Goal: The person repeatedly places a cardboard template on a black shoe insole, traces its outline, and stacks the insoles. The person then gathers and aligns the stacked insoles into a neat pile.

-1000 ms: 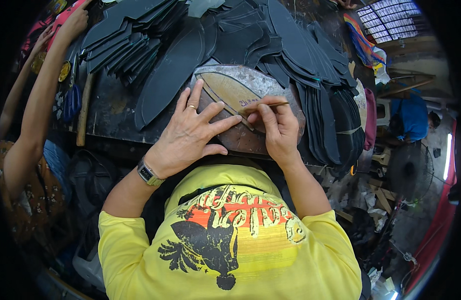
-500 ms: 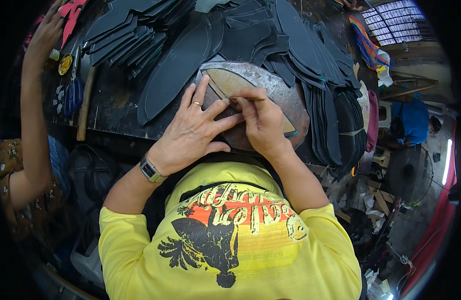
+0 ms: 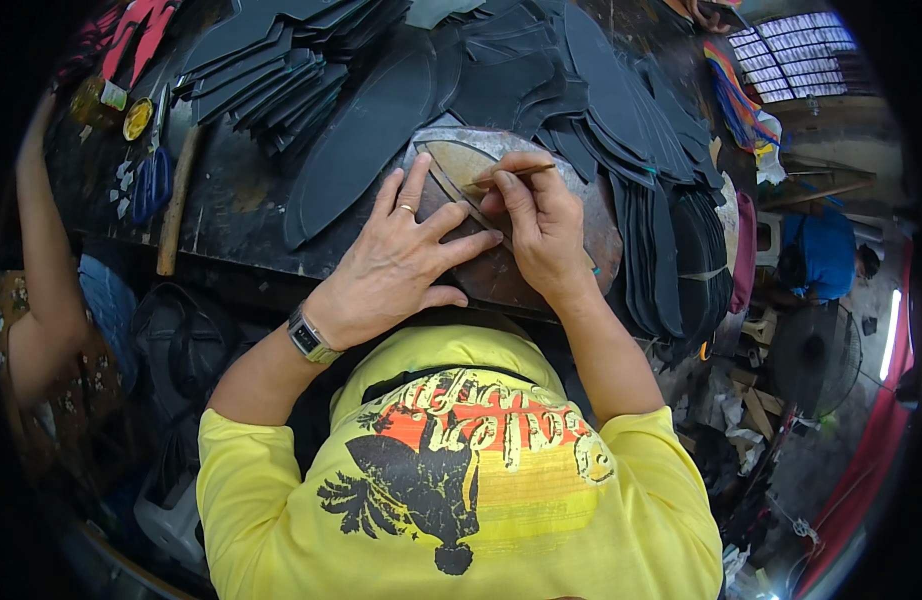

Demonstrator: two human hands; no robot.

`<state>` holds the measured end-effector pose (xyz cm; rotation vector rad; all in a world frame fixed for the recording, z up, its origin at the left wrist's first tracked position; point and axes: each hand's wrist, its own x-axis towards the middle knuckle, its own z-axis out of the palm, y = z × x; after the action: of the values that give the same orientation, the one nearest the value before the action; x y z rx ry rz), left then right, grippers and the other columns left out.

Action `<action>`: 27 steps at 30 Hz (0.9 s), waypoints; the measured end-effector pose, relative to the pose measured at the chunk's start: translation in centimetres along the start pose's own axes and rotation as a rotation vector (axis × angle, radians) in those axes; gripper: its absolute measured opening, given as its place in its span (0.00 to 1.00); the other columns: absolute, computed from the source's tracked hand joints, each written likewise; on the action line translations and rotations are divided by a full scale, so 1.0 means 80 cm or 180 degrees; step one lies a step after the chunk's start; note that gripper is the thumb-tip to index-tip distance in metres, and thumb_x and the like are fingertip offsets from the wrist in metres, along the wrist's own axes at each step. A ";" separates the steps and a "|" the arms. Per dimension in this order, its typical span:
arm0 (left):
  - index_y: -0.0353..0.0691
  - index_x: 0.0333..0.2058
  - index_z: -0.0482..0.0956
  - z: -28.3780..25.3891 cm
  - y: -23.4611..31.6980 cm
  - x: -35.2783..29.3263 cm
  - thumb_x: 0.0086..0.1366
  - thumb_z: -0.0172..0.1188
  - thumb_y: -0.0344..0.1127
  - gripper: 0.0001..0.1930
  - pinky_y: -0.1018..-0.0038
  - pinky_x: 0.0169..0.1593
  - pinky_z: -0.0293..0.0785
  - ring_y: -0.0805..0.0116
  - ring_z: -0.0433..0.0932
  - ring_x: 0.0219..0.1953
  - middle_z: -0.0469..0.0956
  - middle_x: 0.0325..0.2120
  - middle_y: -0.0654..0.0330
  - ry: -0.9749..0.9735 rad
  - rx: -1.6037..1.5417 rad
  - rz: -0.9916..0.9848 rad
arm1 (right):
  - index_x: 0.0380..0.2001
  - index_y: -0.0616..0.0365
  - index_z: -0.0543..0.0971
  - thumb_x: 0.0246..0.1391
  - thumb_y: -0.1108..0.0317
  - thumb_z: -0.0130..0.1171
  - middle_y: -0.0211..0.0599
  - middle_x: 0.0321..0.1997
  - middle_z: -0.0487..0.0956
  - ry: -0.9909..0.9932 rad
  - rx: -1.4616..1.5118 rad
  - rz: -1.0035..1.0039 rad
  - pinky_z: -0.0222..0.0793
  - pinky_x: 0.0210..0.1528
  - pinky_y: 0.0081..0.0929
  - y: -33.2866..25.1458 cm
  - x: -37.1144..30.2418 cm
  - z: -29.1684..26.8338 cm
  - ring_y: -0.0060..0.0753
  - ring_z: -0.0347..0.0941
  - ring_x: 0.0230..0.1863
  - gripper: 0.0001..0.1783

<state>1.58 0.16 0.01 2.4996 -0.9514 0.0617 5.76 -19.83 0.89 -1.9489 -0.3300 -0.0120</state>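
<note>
My left hand lies with fingers spread, its fingertips pressing along the edge of a tan, curved, pointed template. A dark sheet piece shows as a narrow rim around that template. Both rest on a rounded, worn brown board at the table's near edge. In my right hand a thin brown pencil-like stick is pinched between thumb and fingers. It slants over the template, and its lower tip is close to the tan surface; contact there I cannot make out. The right hand covers the template's right part.
Stacks of black cut pieces fan out behind the board and down its right side. On the left lie blue-handled scissors, a wooden stick and a yellow round container. A co-worker's arm is at the far left.
My right hand has lifted slightly and shifted right, and its stick now lies at a different slant. My left hand stays nearly in place. The co-worker's arm has moved left.
</note>
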 end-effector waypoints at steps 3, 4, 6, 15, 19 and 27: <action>0.59 0.60 0.78 0.001 0.000 0.000 0.55 0.72 0.56 0.33 0.38 0.74 0.48 0.31 0.47 0.75 0.67 0.62 0.57 -0.0020 0.0054 -0.0034 | 0.44 0.60 0.76 0.67 0.75 0.58 0.47 0.34 0.84 0.0015 -0.0255 -0.0611 0.77 0.35 0.33 0.003 0.006 0.017 0.46 0.84 0.33 0.05; 0.59 0.60 0.78 0.001 0.000 -0.001 0.55 0.72 0.56 0.33 0.38 0.74 0.48 0.31 0.47 0.75 0.67 0.62 0.57 -0.0064 0.0066 -0.0036 | 0.44 0.60 0.76 0.67 0.75 0.59 0.48 0.35 0.84 -0.0005 -0.0604 -0.0940 0.77 0.36 0.33 0.004 0.010 0.020 0.47 0.84 0.34 0.05; 0.61 0.61 0.78 0.000 0.000 -0.001 0.55 0.72 0.57 0.34 0.38 0.75 0.47 0.31 0.47 0.75 0.67 0.61 0.57 -0.0188 0.0142 -0.0049 | 0.47 0.60 0.76 0.69 0.75 0.56 0.39 0.37 0.85 -0.0136 -0.0869 -0.1094 0.78 0.39 0.27 0.003 0.015 0.019 0.31 0.82 0.35 0.05; 0.60 0.61 0.79 -0.002 0.002 0.003 0.55 0.71 0.58 0.33 0.40 0.75 0.48 0.31 0.50 0.74 0.67 0.61 0.56 -0.0081 0.0035 -0.0067 | 0.46 0.61 0.76 0.70 0.74 0.56 0.35 0.37 0.85 -0.0070 -0.0177 -0.0509 0.78 0.39 0.22 0.000 0.050 0.032 0.22 0.82 0.34 0.05; 0.60 0.60 0.80 -0.003 0.000 0.003 0.56 0.70 0.59 0.33 0.39 0.74 0.49 0.31 0.50 0.74 0.66 0.62 0.55 -0.0119 0.0082 -0.0062 | 0.45 0.58 0.77 0.68 0.71 0.59 0.47 0.31 0.84 -0.0016 -0.0460 -0.0795 0.78 0.35 0.35 0.001 0.054 0.042 0.49 0.85 0.33 0.05; 0.60 0.60 0.80 -0.005 0.003 0.004 0.55 0.72 0.59 0.34 0.39 0.74 0.49 0.31 0.50 0.74 0.65 0.64 0.55 -0.0135 0.0146 -0.0083 | 0.44 0.61 0.76 0.68 0.73 0.56 0.43 0.29 0.83 -0.0069 0.0008 -0.0513 0.78 0.33 0.29 -0.002 0.058 0.037 0.33 0.83 0.28 0.04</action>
<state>1.73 -0.04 0.51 2.5644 -0.9441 0.0227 9.72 -16.06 0.57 -1.9167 -0.5005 -0.0955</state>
